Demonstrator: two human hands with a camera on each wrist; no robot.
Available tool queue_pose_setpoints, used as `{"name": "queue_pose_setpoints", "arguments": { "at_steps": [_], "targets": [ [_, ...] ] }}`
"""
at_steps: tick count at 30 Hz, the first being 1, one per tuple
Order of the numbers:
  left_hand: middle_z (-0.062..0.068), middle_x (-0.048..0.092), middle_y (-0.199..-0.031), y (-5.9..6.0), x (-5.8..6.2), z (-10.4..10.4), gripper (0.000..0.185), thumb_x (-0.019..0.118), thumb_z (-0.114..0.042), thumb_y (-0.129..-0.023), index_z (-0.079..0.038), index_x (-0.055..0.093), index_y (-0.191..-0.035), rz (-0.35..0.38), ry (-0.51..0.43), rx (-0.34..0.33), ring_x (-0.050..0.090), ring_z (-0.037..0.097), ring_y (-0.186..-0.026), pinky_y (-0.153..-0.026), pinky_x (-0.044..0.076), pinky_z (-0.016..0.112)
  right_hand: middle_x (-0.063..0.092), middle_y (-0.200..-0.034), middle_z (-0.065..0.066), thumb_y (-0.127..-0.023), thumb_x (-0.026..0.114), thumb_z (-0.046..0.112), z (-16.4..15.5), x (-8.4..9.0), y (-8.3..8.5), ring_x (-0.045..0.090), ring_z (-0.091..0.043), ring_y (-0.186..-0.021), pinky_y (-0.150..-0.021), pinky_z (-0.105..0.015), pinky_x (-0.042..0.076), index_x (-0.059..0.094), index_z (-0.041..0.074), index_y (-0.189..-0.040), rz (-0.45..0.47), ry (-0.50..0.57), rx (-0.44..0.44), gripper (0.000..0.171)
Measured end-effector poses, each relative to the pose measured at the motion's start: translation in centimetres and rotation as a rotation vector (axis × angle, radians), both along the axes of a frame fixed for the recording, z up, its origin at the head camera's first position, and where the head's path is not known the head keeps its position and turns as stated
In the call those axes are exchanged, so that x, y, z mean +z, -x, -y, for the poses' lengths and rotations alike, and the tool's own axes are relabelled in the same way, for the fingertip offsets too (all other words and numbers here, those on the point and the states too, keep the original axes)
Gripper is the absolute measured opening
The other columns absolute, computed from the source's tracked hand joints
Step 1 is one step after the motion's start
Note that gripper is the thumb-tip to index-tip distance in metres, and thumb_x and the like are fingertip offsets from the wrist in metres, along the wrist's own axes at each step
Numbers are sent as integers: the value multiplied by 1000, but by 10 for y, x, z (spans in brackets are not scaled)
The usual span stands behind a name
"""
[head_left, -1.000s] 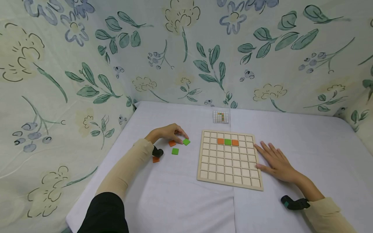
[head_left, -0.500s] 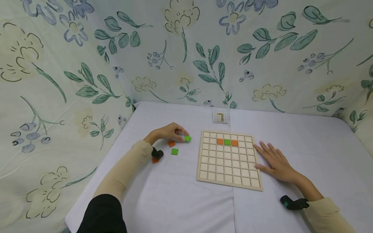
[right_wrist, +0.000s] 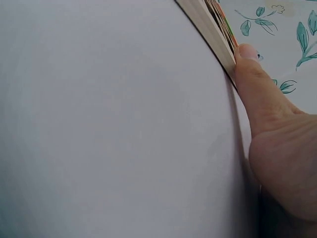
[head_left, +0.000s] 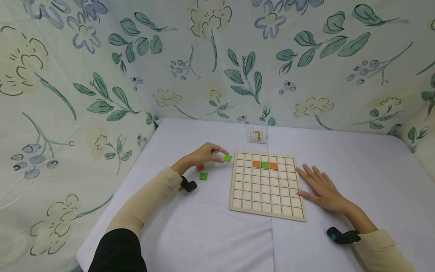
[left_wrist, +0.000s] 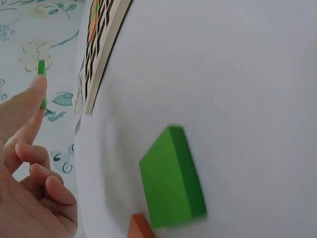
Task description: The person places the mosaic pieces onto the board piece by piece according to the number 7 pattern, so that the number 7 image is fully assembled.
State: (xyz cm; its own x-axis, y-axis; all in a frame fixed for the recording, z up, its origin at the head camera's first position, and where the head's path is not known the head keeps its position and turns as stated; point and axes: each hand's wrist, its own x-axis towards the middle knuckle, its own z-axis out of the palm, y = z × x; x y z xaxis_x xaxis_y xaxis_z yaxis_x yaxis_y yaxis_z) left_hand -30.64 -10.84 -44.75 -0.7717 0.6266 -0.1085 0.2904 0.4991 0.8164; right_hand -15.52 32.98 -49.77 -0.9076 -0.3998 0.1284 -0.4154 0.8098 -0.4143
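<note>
left hand (head_left: 204,155) pinches a green tile (head_left: 228,158) between thumb and forefinger; fingers (head_left: 217,150) curled round it; the tile is lifted off the desk (head_left: 210,230), just beside the upper left corner of the board (head_left: 267,186), not yet over it; tile is a small flat square, bright green on top and on the edges, thin in profile; in the left wrist view it shows edge-on as a narrow green strip (left_wrist: 41,82) at the fingertip, with the remaining fingers (left_wrist: 37,163) folded loosely toward the palm.

board is pale wood, square, cut into a grid of shallow square cells; three cells in the second row from the far edge are filled: orange tile (head_left: 256,164), green (head_left: 265,164), orange (head_left: 273,166), touching side by side; other cells bare.

right hand (head_left: 321,187) lies flat on the desk along the right edge of the board, fingers straight and slightly spread; thumb (right_wrist: 255,84) touches the board's side wall in the right wrist view; holds nothing.

loose pieces on the desk left of the board: a second green tile (head_left: 203,176), an orange one (head_left: 200,167) just beyond it, partly under the left hand; both appear close up in the left wrist view, green (left_wrist: 171,178) flat on the cloth, orange corner (left_wrist: 141,228) beside it.

a small pattern card (head_left: 257,136) lies flat on the desk beyond the board, near the flowered cloth wall (head_left: 217,60); its print is too small to read.
</note>
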Motion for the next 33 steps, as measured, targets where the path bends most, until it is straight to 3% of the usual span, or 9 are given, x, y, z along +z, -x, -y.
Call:
{"name": "queue_pose_setpoints", "arguments": {
  "at_steps": [4, 10, 16, 21, 26, 33],
  "targets": [
    [-1, 30, -74, -11, 2, -16, 34, 78, -16, -88, -6, 73, -120, -17, -26, 66, 34, 15, -75, -68, 29, 26, 13, -161, -27, -97, 65, 36, 0, 0, 0, 0, -49, -147, -112, -64, -6, 20, 14, -160, 3, 0, -2, 81],
    [2, 34, -81, -23, 4, -40, 34, 79, -16, -88, -8, 73, -120, -18, -33, 129, 35, 14, -80, -69, 30, 26, 12, -161, -27, -97, 65, 36, -1, 0, 1, 0, -49, -147, -112, -64, -6, 19, 15, -161, 6, 1, -2, 81],
    [13, 41, -89, -31, 3, -63, 33, 80, -19, -87, -11, 74, -119, -27, -30, 161, 36, 16, -84, -66, 29, 25, 12, -161, -27, -97, 65, 37, -2, 0, 2, 0, -49, -147, -112, -64, -6, 19, 15, -161, 7, -1, -2, 81],
    [16, 53, -100, -38, 4, -84, 33, 80, -20, -87, -13, 74, -119, -47, -16, 148, 40, 19, -88, -68, 32, 26, 11, -162, -27, -97, 65, 37, -3, 0, 2, 0, -49, -147, -112, -64, -7, 19, 15, -161, 10, -1, -1, 81],
    [4, 66, -116, -43, 4, -104, 33, 80, -23, -87, -15, 75, -118, -83, 12, 125, 48, 21, -100, -77, 37, 27, 11, -162, -26, -97, 65, 37, -3, -1, 3, 0, -48, -147, -112, -64, -7, 18, 15, -161, 6, -9, 1, 82],
    [1, 66, -111, -49, 1, -126, 34, 81, -24, -86, -15, 75, -118, -87, 3, 87, 48, 19, -94, -74, 37, 25, 12, -162, -26, -96, 65, 37, -3, 0, 2, 0, -49, -147, -112, -64, -6, 20, 15, -161, 16, -6, -1, 82]
  ]
}}
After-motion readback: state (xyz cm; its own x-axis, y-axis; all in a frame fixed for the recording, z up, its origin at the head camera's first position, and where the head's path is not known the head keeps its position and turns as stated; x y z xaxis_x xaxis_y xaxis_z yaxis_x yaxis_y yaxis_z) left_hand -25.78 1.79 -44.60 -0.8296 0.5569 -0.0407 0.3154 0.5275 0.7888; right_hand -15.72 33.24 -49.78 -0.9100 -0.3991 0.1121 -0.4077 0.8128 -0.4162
